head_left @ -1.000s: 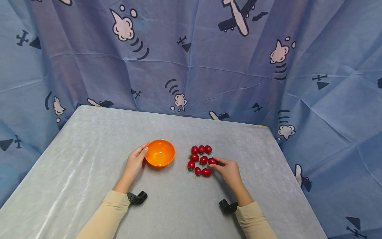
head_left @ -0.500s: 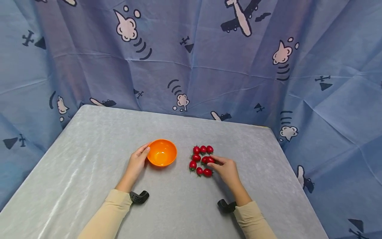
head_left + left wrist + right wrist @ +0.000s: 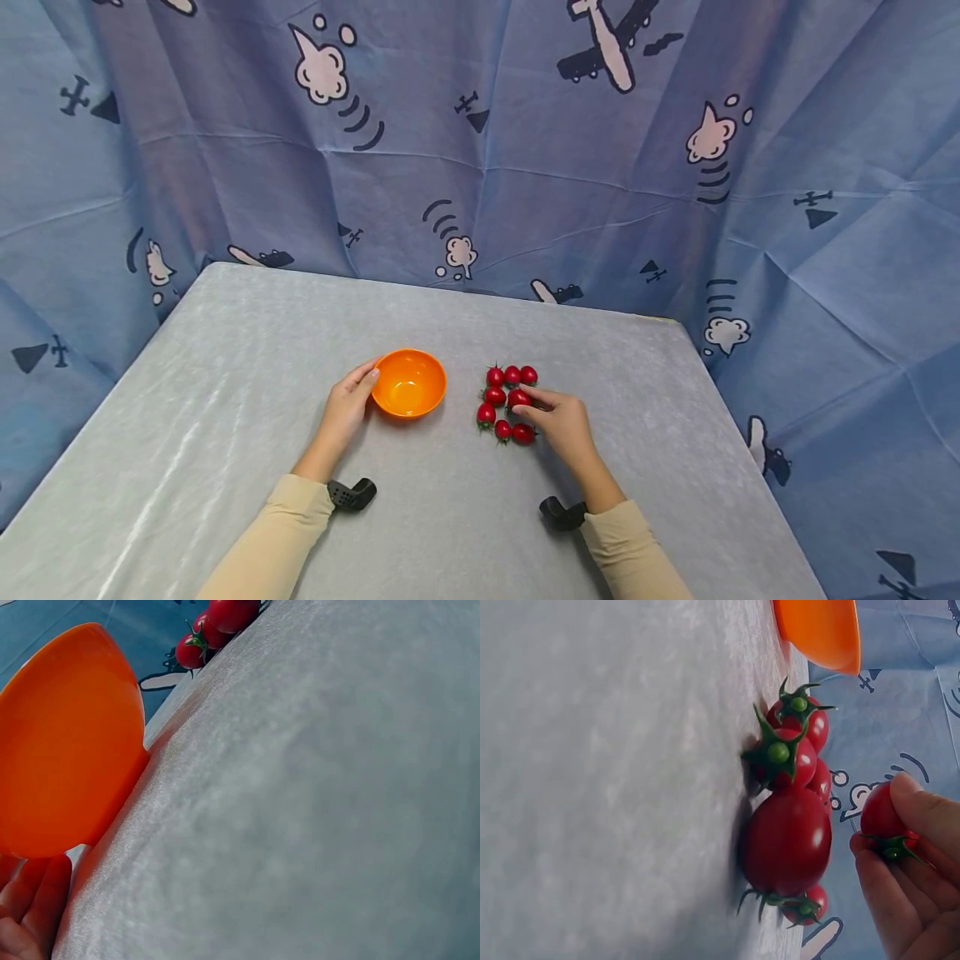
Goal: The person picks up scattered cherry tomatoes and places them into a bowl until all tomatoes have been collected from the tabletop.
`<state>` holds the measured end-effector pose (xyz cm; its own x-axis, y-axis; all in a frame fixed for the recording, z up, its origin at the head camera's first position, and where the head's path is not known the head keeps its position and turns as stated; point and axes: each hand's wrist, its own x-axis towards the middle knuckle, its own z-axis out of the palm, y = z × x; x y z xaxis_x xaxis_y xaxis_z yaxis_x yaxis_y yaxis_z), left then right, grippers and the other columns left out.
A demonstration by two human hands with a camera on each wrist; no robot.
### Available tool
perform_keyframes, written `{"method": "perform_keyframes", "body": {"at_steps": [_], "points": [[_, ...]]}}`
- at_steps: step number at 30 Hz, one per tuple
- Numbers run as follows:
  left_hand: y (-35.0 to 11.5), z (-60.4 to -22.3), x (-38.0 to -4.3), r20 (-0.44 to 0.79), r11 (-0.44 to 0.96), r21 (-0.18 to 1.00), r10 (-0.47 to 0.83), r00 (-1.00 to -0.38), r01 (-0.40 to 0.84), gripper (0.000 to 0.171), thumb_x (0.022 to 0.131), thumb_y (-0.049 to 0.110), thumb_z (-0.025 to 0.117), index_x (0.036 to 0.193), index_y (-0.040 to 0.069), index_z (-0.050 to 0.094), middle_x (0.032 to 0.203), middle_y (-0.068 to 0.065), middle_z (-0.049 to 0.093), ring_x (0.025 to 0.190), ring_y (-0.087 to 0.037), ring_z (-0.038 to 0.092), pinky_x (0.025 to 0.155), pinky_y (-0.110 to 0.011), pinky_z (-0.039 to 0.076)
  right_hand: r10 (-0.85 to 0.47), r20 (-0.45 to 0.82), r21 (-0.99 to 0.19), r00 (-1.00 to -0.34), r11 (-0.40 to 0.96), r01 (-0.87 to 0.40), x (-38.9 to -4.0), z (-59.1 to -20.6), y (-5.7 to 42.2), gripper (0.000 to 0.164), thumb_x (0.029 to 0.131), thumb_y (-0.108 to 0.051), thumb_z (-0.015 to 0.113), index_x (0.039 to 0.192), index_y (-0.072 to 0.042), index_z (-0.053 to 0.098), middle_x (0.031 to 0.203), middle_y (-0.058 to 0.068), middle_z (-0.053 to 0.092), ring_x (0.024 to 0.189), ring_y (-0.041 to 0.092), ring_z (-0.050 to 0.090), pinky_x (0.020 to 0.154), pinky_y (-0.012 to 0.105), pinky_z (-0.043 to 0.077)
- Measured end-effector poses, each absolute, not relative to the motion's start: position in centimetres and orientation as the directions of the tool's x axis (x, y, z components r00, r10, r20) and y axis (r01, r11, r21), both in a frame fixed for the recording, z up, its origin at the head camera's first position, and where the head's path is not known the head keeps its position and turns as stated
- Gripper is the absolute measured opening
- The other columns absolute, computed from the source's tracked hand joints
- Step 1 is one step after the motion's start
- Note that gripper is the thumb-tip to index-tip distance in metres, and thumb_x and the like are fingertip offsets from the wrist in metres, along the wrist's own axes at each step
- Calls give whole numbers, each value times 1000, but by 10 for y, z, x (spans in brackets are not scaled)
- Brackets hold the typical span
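My left hand point(image 3: 347, 410) holds the left side of an orange bowl point(image 3: 408, 387), thumb at the rim and fingers against the outside. The left wrist view shows the bowl's outer wall point(image 3: 71, 750) with fingertips below it. Between thumb and fingers my right hand point(image 3: 561, 423) pinches a red cherry tomato point(image 3: 882, 812) with a green calyx. It is raised above the table in the right wrist view, overlapping the loose group from the head. Several other cherry tomatoes point(image 3: 486, 415) lie close together to the right of the bowl, one large in the right wrist view point(image 3: 787, 840).
A pale grey cloth covers the table point(image 3: 427, 517). Behind and beside it hangs a blue curtain point(image 3: 480, 125) printed with planes and clouds. Each wrist wears a black camera mount point(image 3: 352, 495).
My right hand has moved a little left with the pinched tomato, which now overlaps the neighbouring one. My left hand stays on the bowl. The head view has shifted slightly.
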<state>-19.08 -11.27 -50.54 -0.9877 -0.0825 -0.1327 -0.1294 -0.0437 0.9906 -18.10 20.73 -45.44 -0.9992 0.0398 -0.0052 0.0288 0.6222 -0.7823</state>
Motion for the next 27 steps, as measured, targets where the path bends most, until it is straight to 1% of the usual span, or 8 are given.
{"method": "perform_keyframes", "body": {"at_steps": [3,7,11,13,15,18,20,27], "points": [[-113,-505,-190,-133,-46,990,-83,-988,-130,45,106,25,48,144,2,50,151,-14,49,143,-22,42,120,-40,33,36,-11,-792,-999,610,31,-182,-454,204,39,80,-18,82,118,-10,74,119,15,72,100,24,67,62,18,49],[-113,-505,-190,-129,-43,991,-82,-988,-125,45,106,25,48,144,2,50,151,-15,49,143,-23,42,120,-40,33,24,-2,-801,-1000,599,16,-183,-453,198,38,80,-16,82,117,-9,75,119,17,72,87,20,59,52,19,37],[-113,-504,-189,-125,-37,992,-79,-989,-122,45,106,25,48,144,2,50,151,-15,49,144,-24,41,121,-41,33,22,2,-800,-1000,600,12,-185,-453,194,38,79,-15,83,116,-9,75,118,18,72,93,21,63,58,17,42],[-113,-503,-189,-123,-38,992,-78,-989,-121,45,106,26,48,144,2,50,151,-15,49,144,-24,41,121,-41,33,22,0,-794,-1000,607,13,-186,-453,191,39,79,-16,84,116,-10,75,119,18,71,102,25,66,67,19,50],[-113,-503,-188,-123,-38,992,-80,-989,-120,45,106,25,48,144,2,50,151,-15,49,144,-24,41,121,-41,32,17,1,-786,-1000,618,10,-187,-453,190,39,79,-18,84,117,-11,75,121,19,70,111,29,66,80,28,57],[-112,-503,-188,-122,-35,992,-83,-989,-120,45,106,25,48,144,2,50,151,-15,49,144,-25,41,121,-42,32,10,-6,-783,-1000,622,11,-187,-451,187,39,80,-19,83,117,-13,75,126,19,68,120,32,63,96,43,56],[-112,-503,-189,-125,-34,992,-83,-989,-122,45,106,26,48,144,2,50,151,-15,49,144,-25,40,121,-42,32,6,-5,-782,-1000,623,8,-187,-450,186,39,80,-20,83,118,-14,75,128,19,67,123,33,62,99,47,54],[-112,-502,-188,-128,-41,991,-81,-988,-125,46,105,27,49,144,3,51,152,-14,49,145,-24,39,122,-41,31,-7,-24,-782,-1000,623,14,-189,-448,178,40,81,-23,83,119,-17,74,123,15,71,122,32,60,98,48,53]]}}
